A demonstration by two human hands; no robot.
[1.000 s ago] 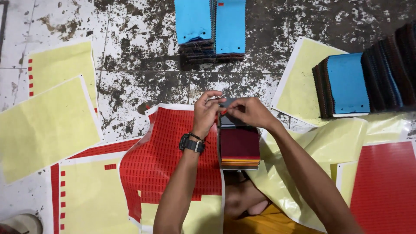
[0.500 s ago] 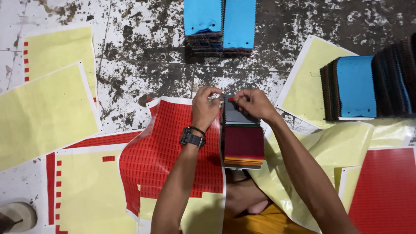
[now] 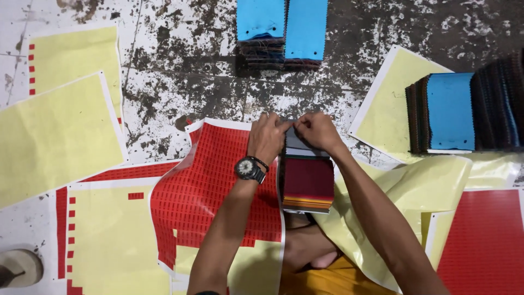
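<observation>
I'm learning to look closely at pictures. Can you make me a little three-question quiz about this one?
1. True or false: both hands, the left hand and the right hand, meet at the top edge of the fabric swatch stack.
2. What is on the left wrist? A) wristwatch B) rubber band C) nothing
3. What colour are the small stickers on the sticker sheet under the left arm?

Key: 1 true; 2 A; 3 red.
</observation>
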